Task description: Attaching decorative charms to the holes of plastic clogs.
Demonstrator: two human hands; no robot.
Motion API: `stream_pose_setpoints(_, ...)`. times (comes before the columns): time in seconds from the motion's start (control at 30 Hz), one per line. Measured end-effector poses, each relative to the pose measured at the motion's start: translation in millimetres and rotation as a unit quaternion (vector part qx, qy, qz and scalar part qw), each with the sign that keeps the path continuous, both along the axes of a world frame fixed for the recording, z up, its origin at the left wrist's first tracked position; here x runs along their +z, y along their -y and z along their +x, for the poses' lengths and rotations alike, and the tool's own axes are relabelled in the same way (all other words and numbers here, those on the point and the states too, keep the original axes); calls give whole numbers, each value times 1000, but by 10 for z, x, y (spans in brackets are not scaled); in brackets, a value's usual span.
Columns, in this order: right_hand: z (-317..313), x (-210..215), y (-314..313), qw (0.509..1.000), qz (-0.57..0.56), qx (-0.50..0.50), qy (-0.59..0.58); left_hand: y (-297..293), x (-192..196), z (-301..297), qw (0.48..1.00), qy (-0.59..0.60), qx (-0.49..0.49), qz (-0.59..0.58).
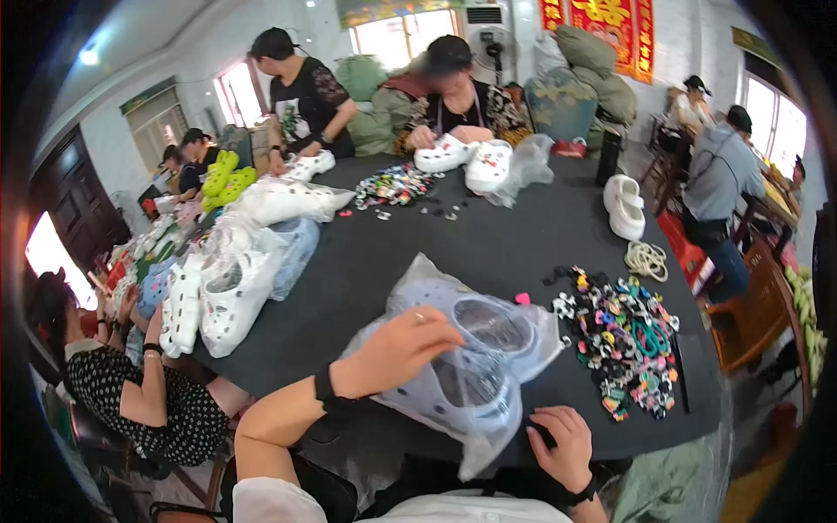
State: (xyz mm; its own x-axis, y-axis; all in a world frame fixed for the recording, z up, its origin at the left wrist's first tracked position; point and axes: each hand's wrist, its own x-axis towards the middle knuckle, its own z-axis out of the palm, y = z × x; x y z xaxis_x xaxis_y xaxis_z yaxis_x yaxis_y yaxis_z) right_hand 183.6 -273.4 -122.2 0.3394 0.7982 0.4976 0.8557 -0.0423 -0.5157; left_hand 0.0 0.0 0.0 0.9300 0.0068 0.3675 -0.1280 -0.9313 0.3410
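A pair of pale lavender clogs point(488, 324) lies in a clear plastic bag point(417, 281) on the dark table before me. My left hand point(397, 350) is over the left part of this bag, its fingers loosely bent and nothing visible in them. Whether the fingertips touch the plastic I cannot tell. Beside the bag's lower right corner, my right hand point(564, 446) rests at the table's near edge, thumb and fingers apart, holding nothing. A pink charm point(522, 299) lies just beyond the bag.
Right of the bag spreads a pile of colourful shoe charms point(621, 340), with a thin black rod point(680, 375) alongside. Rubber bands point(645, 260) and white clogs point(624, 207) stand farther back. Bagged white clogs point(235, 296) are at left. Co-workers handle white clogs point(446, 154) across the table.
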Motion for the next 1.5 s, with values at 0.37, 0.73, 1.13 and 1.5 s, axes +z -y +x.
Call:
stream_pose_setpoints(0.37,106,177,87,991,-5,21,-135,465,-460,-713,943,2,323,-81)
stream_pose_setpoints(0.73,286,427,-116,844,-148,171,-486,946,-911,-654,905,-9,378,-193)
stream_pose_setpoints(1.13,1072,332,-824,765,-169,78,-616,526,-915,-617,928,-20,325,-182)
stream_pose_setpoints(1.5,204,688,128,802,-177,174,-543,-78,-782,-555,915,63,397,-46)
